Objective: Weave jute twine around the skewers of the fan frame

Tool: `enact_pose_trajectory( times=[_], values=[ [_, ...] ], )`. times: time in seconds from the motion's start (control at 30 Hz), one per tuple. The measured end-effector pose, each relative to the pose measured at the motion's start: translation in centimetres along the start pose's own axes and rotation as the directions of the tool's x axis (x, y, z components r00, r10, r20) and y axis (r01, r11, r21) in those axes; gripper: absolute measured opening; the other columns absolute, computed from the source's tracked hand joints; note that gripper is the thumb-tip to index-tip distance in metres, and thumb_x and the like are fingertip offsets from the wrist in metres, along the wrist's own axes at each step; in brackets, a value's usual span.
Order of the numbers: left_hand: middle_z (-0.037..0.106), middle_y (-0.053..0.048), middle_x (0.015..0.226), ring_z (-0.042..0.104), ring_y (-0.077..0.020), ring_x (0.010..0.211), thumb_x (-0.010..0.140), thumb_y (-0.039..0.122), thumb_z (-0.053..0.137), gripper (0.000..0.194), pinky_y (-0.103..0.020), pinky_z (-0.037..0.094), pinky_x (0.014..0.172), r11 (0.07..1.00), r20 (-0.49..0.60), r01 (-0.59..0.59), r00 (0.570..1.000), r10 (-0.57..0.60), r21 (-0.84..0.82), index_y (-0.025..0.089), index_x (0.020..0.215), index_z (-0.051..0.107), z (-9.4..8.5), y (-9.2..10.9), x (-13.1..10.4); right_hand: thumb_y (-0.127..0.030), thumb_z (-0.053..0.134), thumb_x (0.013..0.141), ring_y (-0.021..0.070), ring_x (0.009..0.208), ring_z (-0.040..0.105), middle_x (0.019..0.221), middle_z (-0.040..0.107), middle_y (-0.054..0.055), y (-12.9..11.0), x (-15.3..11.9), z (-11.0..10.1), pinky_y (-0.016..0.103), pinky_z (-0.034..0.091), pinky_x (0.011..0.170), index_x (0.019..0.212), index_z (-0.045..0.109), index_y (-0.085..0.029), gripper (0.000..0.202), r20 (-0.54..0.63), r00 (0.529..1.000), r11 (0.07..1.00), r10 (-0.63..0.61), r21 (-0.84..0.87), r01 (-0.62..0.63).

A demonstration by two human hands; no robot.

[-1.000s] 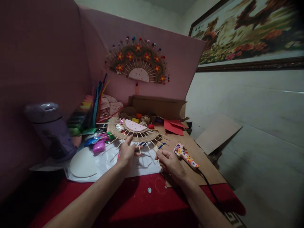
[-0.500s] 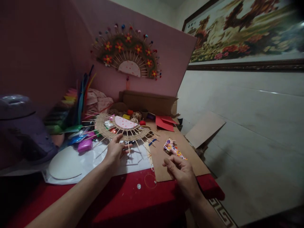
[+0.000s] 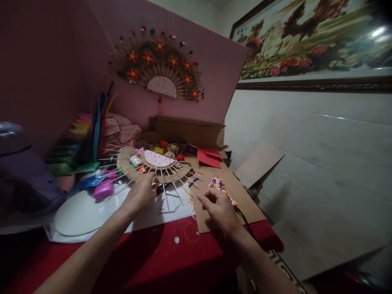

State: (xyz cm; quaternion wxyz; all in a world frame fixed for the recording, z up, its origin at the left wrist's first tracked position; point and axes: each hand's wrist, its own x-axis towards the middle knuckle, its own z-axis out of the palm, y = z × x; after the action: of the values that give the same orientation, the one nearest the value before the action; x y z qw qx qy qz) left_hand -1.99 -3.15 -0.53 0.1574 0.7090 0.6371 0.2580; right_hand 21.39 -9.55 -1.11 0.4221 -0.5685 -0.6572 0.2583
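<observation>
My left hand [image 3: 142, 194] grips the lower edge of a half-round fan [image 3: 128, 165], thumb on top and the other fingers mostly hidden beneath. Thin sticks radiate from the fan through a band of wound twine, and a pink dotted half-disc [image 3: 159, 159] sits at its middle. To the right, my right hand [image 3: 220, 208] is closed in a pinch above the brown board; whatever its fingertips hold is too small to make out. Partly behind that hand lies a flower-patterned glue gun [image 3: 216, 183] with a black cord [image 3: 245, 216].
A white oval disc [image 3: 78, 212] and bagged coloured clay [image 3: 104, 188] lie at left, beside a purple container [image 3: 23, 175]. Loose sticks [image 3: 190, 200] border the cardboard [image 3: 245, 204]. Red paper [image 3: 208, 158] lies behind. A flowered fan [image 3: 159, 61] hangs on the pink panel.
My right hand has moved slightly left and up, covering more of the glue gun. The left hand still holds the fan. The whole view has shifted a little.
</observation>
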Motion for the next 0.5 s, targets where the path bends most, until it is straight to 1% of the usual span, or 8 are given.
enact_pose_trajectory(
  times=[0.07,0.13,0.2,0.23,0.27,0.37,0.43,0.5],
  values=[
    [0.068,-0.015,0.093,0.063,-0.0261,0.083,0.084,0.024,0.046,0.030,-0.032,0.042,0.065,0.980,0.008,-0.013,1.000,0.012,0.198,0.016,0.110,0.059,-0.6,0.1,-0.5,-0.027,0.054,0.083,0.0124,0.055,0.052,0.057,0.059,0.000,-0.7,0.8,0.1,0.025,0.037,0.057,0.061,0.056,-0.018,0.024,0.022,0.999,0.986,-0.027,-0.162,0.030],
    [0.068,-0.016,0.084,0.063,-0.0275,0.075,0.087,0.025,0.040,0.028,-0.034,0.041,0.061,0.925,-0.014,0.019,1.000,-0.015,0.380,0.016,0.100,0.062,-0.9,0.8,-1.2,-0.018,0.051,0.082,0.0130,0.061,0.055,0.063,0.063,0.002,-1.3,1.7,0.4,0.025,0.037,0.060,0.065,0.059,-0.018,0.019,0.046,0.996,0.948,-0.075,-0.306,0.085],
    [0.066,-0.016,0.082,0.062,-0.0284,0.075,0.088,0.022,0.036,0.030,-0.033,0.040,0.059,0.864,-0.062,-0.010,0.997,0.047,0.504,0.015,0.095,0.064,-0.9,1.6,-1.9,-0.016,0.052,0.081,0.0141,0.066,0.057,0.069,0.066,0.003,-1.7,2.8,1.0,0.025,0.036,0.063,0.069,0.062,-0.018,0.016,0.063,0.993,0.896,-0.103,-0.428,0.120],
    [0.065,-0.018,0.085,0.061,-0.0304,0.080,0.088,0.022,0.036,0.030,-0.033,0.040,0.057,0.841,-0.111,-0.009,0.990,0.082,0.541,0.014,0.091,0.064,-0.9,2.0,-2.1,-0.018,0.054,0.081,0.0150,0.068,0.058,0.071,0.067,0.004,-1.9,3.4,1.3,0.025,0.036,0.063,0.070,0.063,-0.018,0.014,0.066,0.993,0.867,-0.098,-0.484,0.117],
    [0.065,-0.018,0.087,0.059,-0.0320,0.085,0.088,0.022,0.036,0.030,-0.033,0.039,0.057,0.827,-0.133,-0.041,0.981,0.139,0.561,0.013,0.089,0.065,-0.7,2.2,-2.3,-0.019,0.055,0.080,0.0159,0.070,0.059,0.074,0.067,0.005,-1.9,4.0,1.7,0.026,0.036,0.063,0.072,0.063,-0.018,0.012,0.068,0.994,0.839,-0.086,-0.534,0.109],
    [0.065,-0.018,0.085,0.056,-0.0326,0.088,0.087,0.022,0.037,0.030,-0.036,0.039,0.061,0.812,-0.128,-0.129,0.962,0.242,0.569,0.014,0.085,0.066,-0.3,2.4,-2.4,-0.025,0.058,0.081,0.0180,0.076,0.061,0.083,0.069,0.008,-1.7,5.6,3.0,0.027,0.036,0.064,0.081,0.066,-0.017,0.011,0.075,0.997,0.776,-0.033,-0.626,0.073],
    [0.065,-0.017,0.082,0.055,-0.0319,0.086,0.087,0.022,0.038,0.031,-0.038,0.038,0.065,0.813,-0.114,-0.156,0.958,0.262,0.562,0.015,0.082,0.067,-0.1,2.3,-2.3,-0.031,0.057,0.083,0.0196,0.078,0.062,0.085,0.069,0.009,-1.4,6.2,3.7,0.028,0.037,0.065,0.084,0.067,-0.017,0.018,0.107,0.994,0.752,0.003,-0.655,0.068],
    [0.066,-0.017,0.082,0.054,-0.0318,0.087,0.087,0.023,0.040,0.030,-0.039,0.037,0.068,0.814,-0.131,-0.145,0.956,0.262,0.563,0.015,0.080,0.068,-0.2,2.0,-2.1,-0.035,0.056,0.085,0.0207,0.081,0.063,0.087,0.070,0.011,-1.1,6.4,4.2,0.029,0.037,0.066,0.085,0.067,-0.016,0.022,0.137,0.990,0.738,0.026,-0.671,0.073]
  ],
)
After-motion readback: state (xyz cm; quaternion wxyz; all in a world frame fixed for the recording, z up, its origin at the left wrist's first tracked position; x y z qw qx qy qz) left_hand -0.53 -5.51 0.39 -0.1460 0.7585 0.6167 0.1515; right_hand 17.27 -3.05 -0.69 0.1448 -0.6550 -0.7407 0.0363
